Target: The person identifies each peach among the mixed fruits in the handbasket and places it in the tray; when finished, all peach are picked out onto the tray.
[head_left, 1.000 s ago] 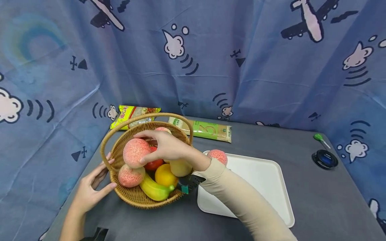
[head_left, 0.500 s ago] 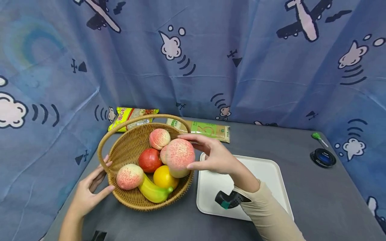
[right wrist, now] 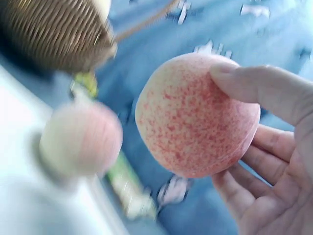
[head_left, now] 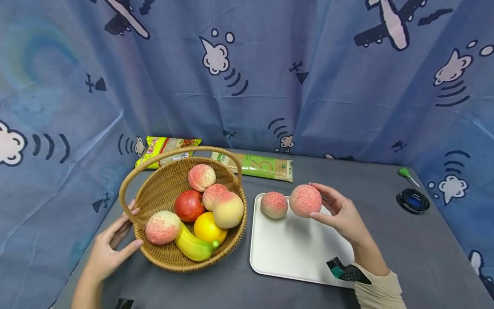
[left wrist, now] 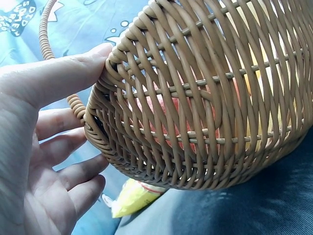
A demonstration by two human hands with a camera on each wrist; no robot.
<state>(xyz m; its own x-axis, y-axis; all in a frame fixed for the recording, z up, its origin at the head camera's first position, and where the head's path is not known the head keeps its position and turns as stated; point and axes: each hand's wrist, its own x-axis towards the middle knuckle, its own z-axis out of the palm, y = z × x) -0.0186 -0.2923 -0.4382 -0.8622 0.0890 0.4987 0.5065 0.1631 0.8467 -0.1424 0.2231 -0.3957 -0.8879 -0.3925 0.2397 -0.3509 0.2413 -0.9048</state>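
Observation:
My right hand [head_left: 335, 210] grips a pink peach [head_left: 305, 200] [right wrist: 195, 115] just above the far end of the white tray [head_left: 297, 253]. A second peach [head_left: 274, 204] [right wrist: 80, 138] lies on the tray right beside it. A wicker basket [head_left: 162, 189] [left wrist: 195, 98] with a hoop handle holds several peaches, a red apple [head_left: 188, 205], an orange [head_left: 208, 228] and a banana [head_left: 193, 248]. My left hand [head_left: 112, 244] [left wrist: 44, 137] rests against the basket's left rim, thumb on the weave and fingers straight.
Two food packets lie at the back: a yellow packet [head_left: 166, 146] behind the basket and a green packet [head_left: 262, 165] beyond the tray. A black round object [head_left: 414, 201] and a green-tipped tool [head_left: 409, 176] sit at the far right. Blue patterned cloth encloses the grey table [head_left: 405, 249].
My right hand lifted a peach out of the basket and carried it rightward to the tray, beside the peach lying there. The left hand stayed on the basket rim.

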